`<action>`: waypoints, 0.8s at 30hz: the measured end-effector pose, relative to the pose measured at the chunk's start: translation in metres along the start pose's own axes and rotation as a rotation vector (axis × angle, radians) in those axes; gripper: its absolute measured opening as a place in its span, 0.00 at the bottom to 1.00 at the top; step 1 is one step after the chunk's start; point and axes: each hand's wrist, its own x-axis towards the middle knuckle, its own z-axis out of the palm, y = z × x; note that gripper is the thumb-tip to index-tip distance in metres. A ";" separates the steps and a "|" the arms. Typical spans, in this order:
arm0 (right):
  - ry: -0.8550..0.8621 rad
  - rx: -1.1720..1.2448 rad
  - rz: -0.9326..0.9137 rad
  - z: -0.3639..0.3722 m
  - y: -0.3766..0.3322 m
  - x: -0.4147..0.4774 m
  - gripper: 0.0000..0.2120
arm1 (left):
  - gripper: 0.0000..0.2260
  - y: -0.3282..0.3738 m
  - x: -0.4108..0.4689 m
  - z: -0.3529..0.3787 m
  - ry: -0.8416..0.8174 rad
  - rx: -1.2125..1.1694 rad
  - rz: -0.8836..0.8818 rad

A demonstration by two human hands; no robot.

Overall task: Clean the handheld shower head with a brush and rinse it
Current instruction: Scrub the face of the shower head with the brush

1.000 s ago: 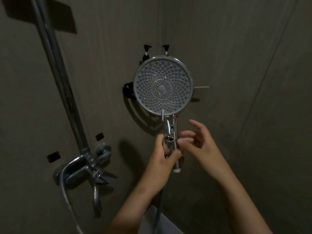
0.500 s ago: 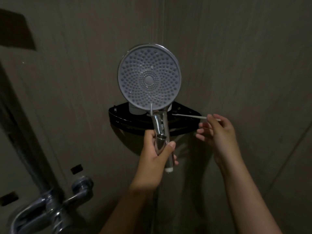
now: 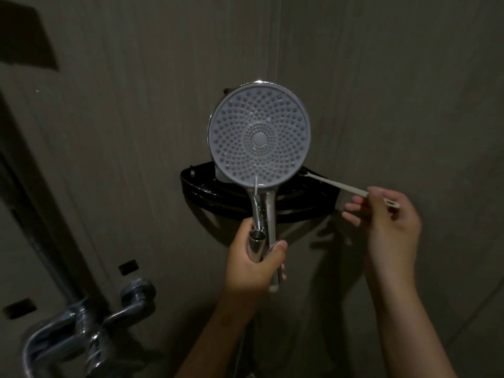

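Observation:
A round shower head (image 3: 259, 137) with a grey nozzle face and a chrome handle is held upright in front of the wall corner. My left hand (image 3: 255, 261) grips its chrome handle from below. A thin stream of water runs from the face's lower edge down the handle. My right hand (image 3: 387, 219) pinches the end of a slim white brush (image 3: 341, 186). The brush's far end lies on the black shelf behind the shower head, and its bristles are hidden.
A black corner shelf (image 3: 191, 181) is fixed to the wall behind the shower head. A chrome mixer tap (image 3: 90, 328) with its riser pipe stands at the lower left. Dark tiled walls meet in a corner above the shelf.
My right hand left the shower handle, reached right to the shelf and took hold of the white brush's end. The view shifted, so the shower head and shelf sit lower and more central.

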 end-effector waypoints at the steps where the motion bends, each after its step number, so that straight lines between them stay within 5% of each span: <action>1: 0.005 0.008 -0.006 -0.002 -0.002 -0.005 0.08 | 0.09 -0.001 -0.003 -0.001 0.003 -0.014 -0.004; 14: 0.029 0.023 -0.004 -0.012 -0.001 -0.109 0.09 | 0.10 -0.018 -0.062 -0.048 0.035 -0.039 -0.149; 24: 0.157 -0.050 0.108 -0.002 0.014 -0.239 0.10 | 0.09 -0.035 -0.132 -0.135 -0.109 0.022 -0.295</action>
